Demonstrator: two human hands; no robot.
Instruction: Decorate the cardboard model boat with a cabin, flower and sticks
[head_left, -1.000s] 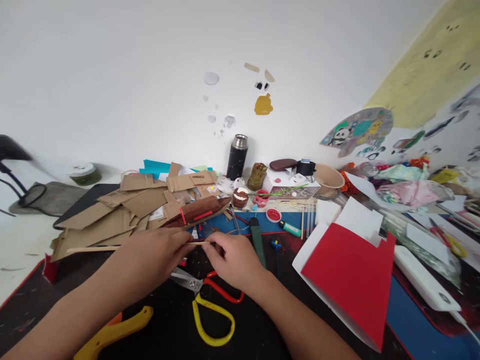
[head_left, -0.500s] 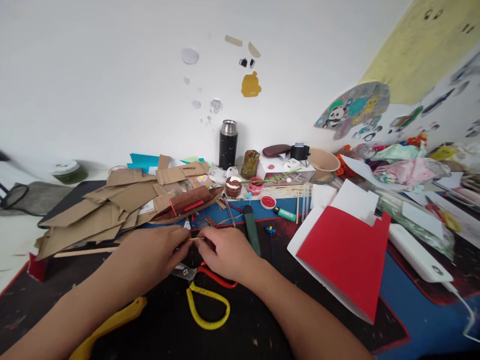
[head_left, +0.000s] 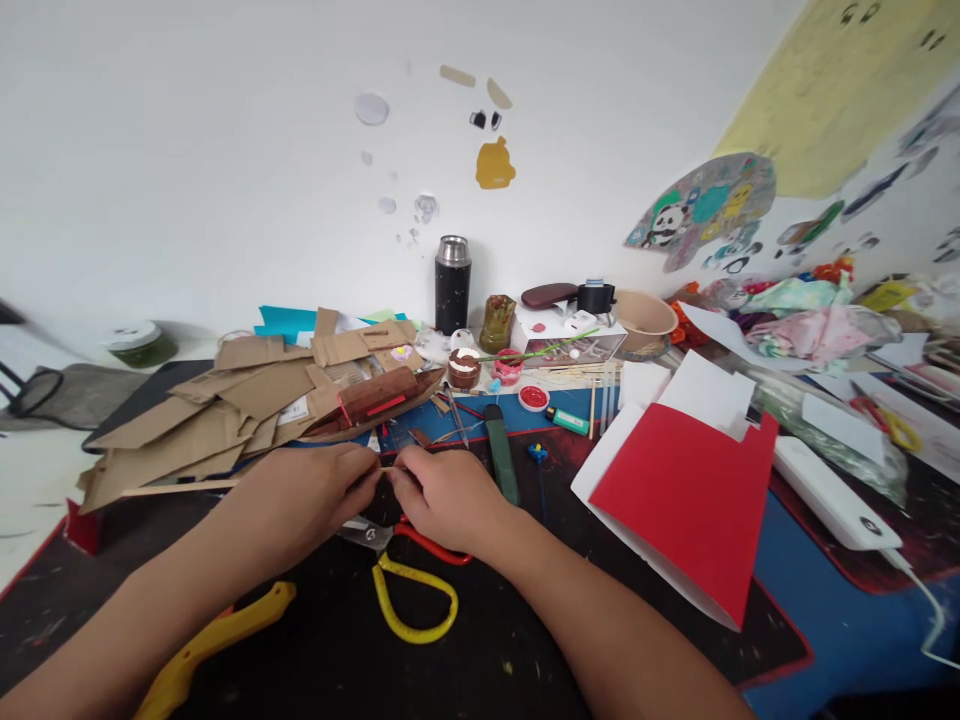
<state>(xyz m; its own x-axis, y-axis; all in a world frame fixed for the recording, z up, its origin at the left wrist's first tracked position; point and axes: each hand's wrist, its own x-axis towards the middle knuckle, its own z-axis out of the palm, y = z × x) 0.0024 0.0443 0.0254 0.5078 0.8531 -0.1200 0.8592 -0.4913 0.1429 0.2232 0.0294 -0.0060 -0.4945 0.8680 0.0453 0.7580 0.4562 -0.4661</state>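
Between my two hands stretches a thin, light tan strip [head_left: 386,469], short and stick-like; its ends vanish into my fingers and I cannot make out its material. My left hand [head_left: 315,500] pinches one end, fingers closed. The other end is pinched by my right hand [head_left: 446,500], thumb against the fingers. Just below lie scissors [head_left: 416,600] with one yellow and one red handle, their blades partly under my left hand. A yellow-handled tool [head_left: 225,640] rests beneath my left forearm, its far part hidden. A green cutter-like tool [head_left: 500,455] is to the right of my right hand.
Cut cardboard pieces [head_left: 202,430] pile up at the left, beside a brown model boat [head_left: 375,402]. A black flask [head_left: 452,290] stands against the wall. Red corrugated sheet [head_left: 682,500] and a white power bank [head_left: 836,495] lie at the right. A green lighter [head_left: 568,420] is farther back.
The camera view has shifted slightly. Both hands keep their pinch on the strip, with hardly any movement relative to the table.
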